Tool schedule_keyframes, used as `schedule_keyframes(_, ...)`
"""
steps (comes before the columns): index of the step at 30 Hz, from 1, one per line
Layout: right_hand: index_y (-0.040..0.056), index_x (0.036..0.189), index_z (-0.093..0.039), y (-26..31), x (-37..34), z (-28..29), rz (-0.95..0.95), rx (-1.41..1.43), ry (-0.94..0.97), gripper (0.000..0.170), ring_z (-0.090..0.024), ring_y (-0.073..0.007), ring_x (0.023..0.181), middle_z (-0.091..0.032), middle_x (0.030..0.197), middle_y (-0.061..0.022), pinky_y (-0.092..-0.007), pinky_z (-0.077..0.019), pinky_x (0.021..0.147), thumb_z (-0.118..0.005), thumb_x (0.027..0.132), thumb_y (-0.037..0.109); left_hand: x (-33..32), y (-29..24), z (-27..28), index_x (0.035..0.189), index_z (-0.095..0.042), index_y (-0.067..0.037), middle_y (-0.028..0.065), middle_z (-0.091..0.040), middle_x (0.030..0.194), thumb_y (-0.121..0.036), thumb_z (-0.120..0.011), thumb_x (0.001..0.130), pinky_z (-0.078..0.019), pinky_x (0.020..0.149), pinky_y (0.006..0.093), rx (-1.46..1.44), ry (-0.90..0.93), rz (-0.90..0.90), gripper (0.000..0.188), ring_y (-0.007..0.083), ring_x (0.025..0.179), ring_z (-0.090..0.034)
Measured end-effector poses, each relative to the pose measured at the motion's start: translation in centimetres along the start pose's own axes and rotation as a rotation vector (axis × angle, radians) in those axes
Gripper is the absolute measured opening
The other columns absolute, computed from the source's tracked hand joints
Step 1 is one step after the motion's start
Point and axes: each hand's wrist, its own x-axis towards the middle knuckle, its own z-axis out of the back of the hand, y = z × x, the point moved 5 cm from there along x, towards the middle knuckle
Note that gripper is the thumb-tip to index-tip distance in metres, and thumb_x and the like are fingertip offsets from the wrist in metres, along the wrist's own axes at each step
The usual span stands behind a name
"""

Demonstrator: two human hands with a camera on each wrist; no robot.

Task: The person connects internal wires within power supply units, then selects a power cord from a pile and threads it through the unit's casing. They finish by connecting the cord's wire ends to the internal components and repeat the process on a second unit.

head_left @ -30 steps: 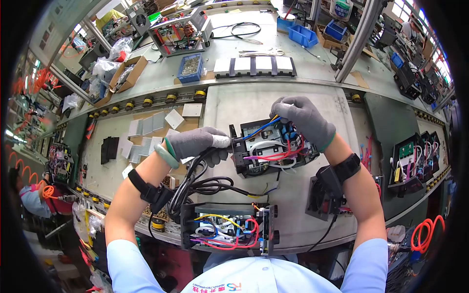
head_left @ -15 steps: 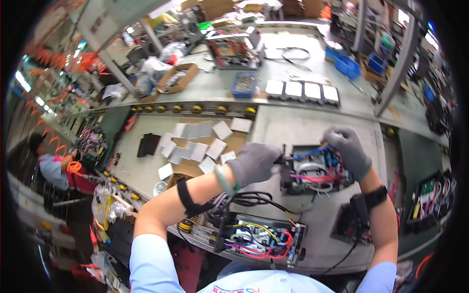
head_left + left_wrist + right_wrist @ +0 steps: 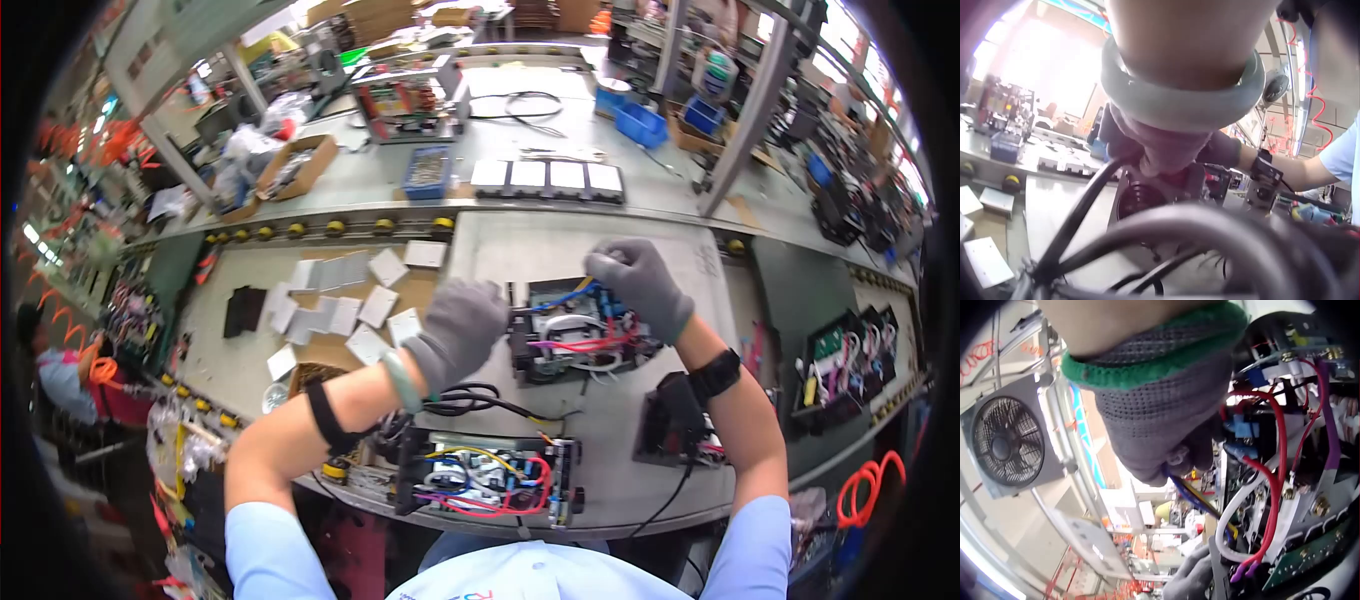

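Head view: my left hand [image 3: 462, 330] is at the left edge of an open, wired unit [image 3: 523, 345] on the desk [image 3: 490, 245]. Its grip is narrow, the fingers curled around a black cable [image 3: 1085, 200] that I judge thick, springy and inclined to drag. The unit sits between my two hands. I take its frame for stiff and fairly heavy, so I'd hold it low by the black side panels, away from the leads and board, which look fragile. At its right, my right hand [image 3: 645, 290] has a narrow grip too, pinching blue and yellow wires [image 3: 1188, 497]; those look light and soft, probably a bit slippery in gloves, best held near their ends.

Counting left to right: roughly a dozen pale plates [image 3: 378, 307], overlapping too much for me to be exact; one similar unit [image 3: 412, 475] nearer my body; four white-topped blocks [image 3: 527, 176] in a row beyond; one unit between my hands; and one dark assembly [image 3: 655, 425] by my right forearm, partly hidden.
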Motion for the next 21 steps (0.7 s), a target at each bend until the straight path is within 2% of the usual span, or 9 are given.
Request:
schedule_keyframes(1, 0.0014, 0.081, -0.07, 0.4, 0.0, 0.2, -0.015, -0.014, -0.025, 0.025, -0.046, -0.0021, 0.068, -0.054, 0.07, 0.0086, -0.0237, -0.0388, 0.057, -0.068, 0.091, 0.024, 0.8, 0.3, 1.0, 0.093, -0.066, -0.008, 0.0078, -0.064, 0.094, -0.018, -0.07, 0.078, -0.0493, 0.077, 0.0399, -0.031, 0.145, 0.058, 0.018, 0.0261, 0.09, -0.065)
schedule_keyframes(3, -0.0024, 0.08, -0.068, 3.5, -0.1, -0.6, 0.4, -0.305, -0.012, 0.025, -0.055, -0.0106, 0.066, -0.063, 0.071, -0.0045, -0.0287, -0.0448, 0.063, -0.066, 0.09, 0.021, 2.3, 1.2, 4.5, 0.095, -0.067, -0.009, 0.008, -0.064, 0.095, -0.02, -0.072, 0.081, -0.0528, 0.075, 0.041, -0.464, -0.075, 0.179, 0.018, 0.0272, 0.086, -0.066)
schedule_keyframes(5, 0.0026, 0.079, -0.071, 4.5, 0.2, -1.1, 0.391, -0.388, -0.044, 0.034, -0.063, -0.027, 0.065, -0.063, 0.07, -0.0152, -0.0378, -0.0498, 0.064, -0.069, 0.086, 0.036, 3.8, 0.3, 6.6, 0.098, -0.071, -0.012, 0.0103, -0.067, 0.098, -0.023, -0.073, 0.082, -0.0547, 0.075, 0.0367, -0.701, -0.25, 0.119, 0.019, 0.0258, 0.084, -0.069)
schedule_keyframes(6, 0.0028, 0.077, -0.07, 4.7, 0.4, -1.4, 0.311, -0.404, -0.046, 0.038, -0.063, -0.0283, 0.064, -0.063, 0.068, -0.0159, -0.0394, -0.0497, 0.064, -0.067, 0.086, 0.04, 4.6, -0.6, 5.7, 0.1, -0.072, -0.012, 0.0097, -0.068, 0.095, -0.024, -0.073, 0.083, -0.0548, 0.077, 0.0352, -0.674, -0.015, 0.119, 0.021, 0.0241, 0.085, -0.069)
schedule_keyframes(8, 0.0023, 0.078, -0.07, 4.5, 0.6, -1.7, 0.219, -0.381, -0.06, 0.037, -0.062, -0.0269, 0.062, -0.062, 0.068, -0.0154, -0.0385, -0.0499, 0.063, -0.068, 0.087, 0.038, 5.7, -1.6, 3.2, 0.105, -0.073, -0.011, 0.0078, -0.073, 0.084, -0.025, -0.07, 0.087, -0.055, 0.078, 0.0313, -0.466, 0.241, 0.124, 0.023, 0.0181, 0.082, -0.07)
schedule_keyframes(10, 0.0017, 0.08, -0.07, 4.3, 0.2, -1.5, 0.119, -0.381, -0.053, 0.036, -0.062, -0.0253, 0.063, -0.065, 0.07, -0.0144, -0.0373, -0.0507, 0.064, -0.069, 0.087, 0.037, 5.5, -0.8, 2.3, 0.104, -0.074, -0.01, 0.0076, -0.073, 0.084, -0.025, -0.071, 0.087, -0.0551, 0.077, 0.0305, -0.668, 0.23, 0.147, 0.023, 0.0167, 0.08, -0.07)
schedule_keyframes(12, -0.0003, 0.092, -0.069, 2.6, -0.1, -1.5, 0.077, 0.054, 0.009, 0.034, -0.065, -0.0207, 0.072, -0.07, 0.082, -0.012, -0.0339, -0.0531, 0.072, -0.072, 0.086, 0.033, 4.9, -0.3, 2.0, 0.101, -0.075, -0.009, 0.0078, -0.074, 0.083, -0.022, -0.073, 0.086, -0.055, 0.074, 0.0294, -0.958, 0.227, 0.215, 0.02, 0.0131, 0.074, -0.069)
schedule_keyframes(17, -0.0015, 0.111, -0.066, 1.4, -1.8, -1.3, 0.162, -0.118, 0.061, 0.035, -0.066, -0.0154, 0.088, -0.072, 0.095, -0.0102, -0.0308, -0.0525, 0.084, -0.073, 0.085, 0.021, 4.9, 0.2, 1.1, 0.103, -0.074, -0.004, 0.0065, -0.073, 0.082, -0.02, -0.078, 0.085, -0.0545, 0.073, 0.0278, -0.865, 0.085, 0.195, 0.025, 0.0109, 0.075, -0.067)
schedule_keyframes(21, 0.0002, 0.119, -0.067, 1.0, -1.3, -2.3, 0.07, -0.009, 0.119, 0.037, -0.069, -0.0185, 0.09, -0.073, 0.099, -0.0139, -0.0322, -0.0536, 0.084, -0.071, 0.086, 0.017, 4.8, 0.2, -0.6, 0.104, -0.072, -0.002, 0.0067, -0.073, 0.087, -0.022, -0.075, 0.088, -0.0541, 0.074, 0.0278, -1.167, 0.114, 0.248, 0.026, 0.0114, 0.078, -0.066)
